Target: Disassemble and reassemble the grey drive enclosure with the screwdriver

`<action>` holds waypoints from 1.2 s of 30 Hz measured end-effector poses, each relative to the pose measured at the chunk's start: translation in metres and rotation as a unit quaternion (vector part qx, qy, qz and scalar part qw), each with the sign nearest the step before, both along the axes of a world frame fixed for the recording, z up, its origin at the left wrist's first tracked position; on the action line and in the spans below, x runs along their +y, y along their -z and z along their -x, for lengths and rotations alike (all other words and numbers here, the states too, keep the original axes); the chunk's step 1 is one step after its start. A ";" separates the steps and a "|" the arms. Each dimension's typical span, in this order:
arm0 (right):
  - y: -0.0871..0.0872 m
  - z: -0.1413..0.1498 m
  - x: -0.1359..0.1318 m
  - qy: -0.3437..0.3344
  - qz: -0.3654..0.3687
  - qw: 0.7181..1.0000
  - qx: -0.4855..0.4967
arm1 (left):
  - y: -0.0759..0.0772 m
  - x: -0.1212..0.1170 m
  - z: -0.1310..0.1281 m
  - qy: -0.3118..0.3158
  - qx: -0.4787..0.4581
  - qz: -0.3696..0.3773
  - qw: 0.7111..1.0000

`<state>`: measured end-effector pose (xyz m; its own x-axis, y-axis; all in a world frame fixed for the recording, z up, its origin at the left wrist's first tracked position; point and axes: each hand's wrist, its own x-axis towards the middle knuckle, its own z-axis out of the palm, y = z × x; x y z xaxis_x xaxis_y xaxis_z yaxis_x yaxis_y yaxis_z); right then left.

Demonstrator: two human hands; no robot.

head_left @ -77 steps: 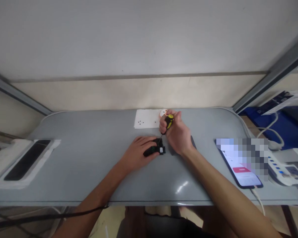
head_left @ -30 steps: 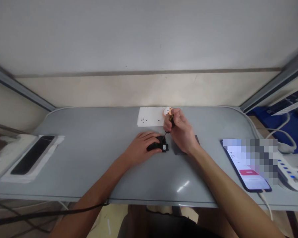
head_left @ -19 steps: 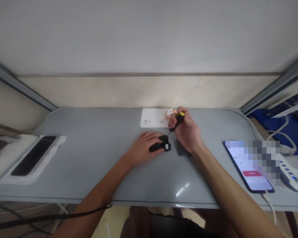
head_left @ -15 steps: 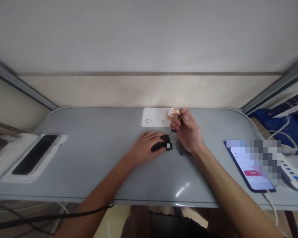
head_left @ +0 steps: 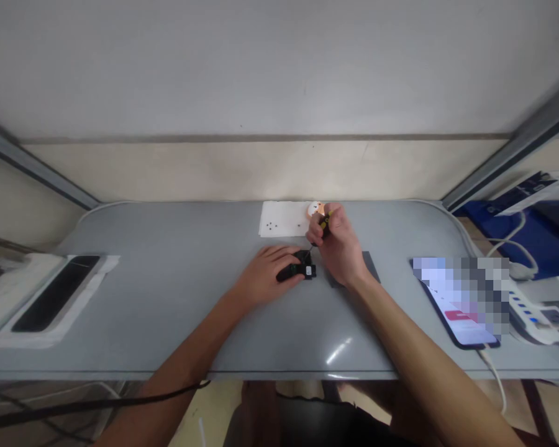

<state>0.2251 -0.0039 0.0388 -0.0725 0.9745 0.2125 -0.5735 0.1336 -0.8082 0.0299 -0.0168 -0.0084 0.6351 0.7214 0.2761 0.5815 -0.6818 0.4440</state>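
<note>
My left hand point(head_left: 265, 274) is closed around a small black device point(head_left: 297, 269) with a pale label at its right end, holding it against the table. Above it, my right hand point(head_left: 339, 248) grips a screwdriver point(head_left: 326, 225) with a black and yellow handle. The thin shaft slants down to the left, and its tip meets or nearly meets the device; the exact contact is too small to tell. Just behind the hands lies a white sheet point(head_left: 284, 218) with several tiny dark screws point(head_left: 270, 226) on it. A round orange and white item point(head_left: 315, 210) sits at its right, partly covered by my right hand.
A dark flat pad point(head_left: 370, 264) lies partly under my right wrist. At the right are a lit phone point(head_left: 466, 316) with a cable and a white power strip point(head_left: 531, 316). A black phone-like slab point(head_left: 56, 295) rests at the left. A wall bounds the grey table point(head_left: 168, 248) behind.
The whole view has shifted slightly, so most things appear a little further left. My right hand and the screwdriver handle have turned a little, showing more yellow. Both hands keep their hold.
</note>
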 end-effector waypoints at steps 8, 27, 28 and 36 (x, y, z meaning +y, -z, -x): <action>-0.003 -0.009 0.005 -0.033 0.010 0.999 -0.021 | 0.000 0.000 0.000 -0.003 0.000 -0.013 1.000; 0.002 -0.002 -0.003 -0.056 0.005 0.998 0.009 | -0.002 -0.001 0.002 -0.001 0.003 -0.017 1.000; 0.002 -0.002 -0.003 -0.053 0.007 0.999 0.005 | -0.002 -0.001 0.002 -0.001 0.006 -0.013 1.000; 0.002 -0.002 -0.005 -0.053 0.012 0.999 -0.004 | -0.001 -0.001 0.002 -0.024 0.016 0.024 0.999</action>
<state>0.2270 -0.0087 0.0373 -0.1775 0.9658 0.1889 -0.5769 0.0534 -0.8151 0.0279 -0.0180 -0.0073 0.6077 0.7630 0.2204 0.6273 -0.6313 0.4560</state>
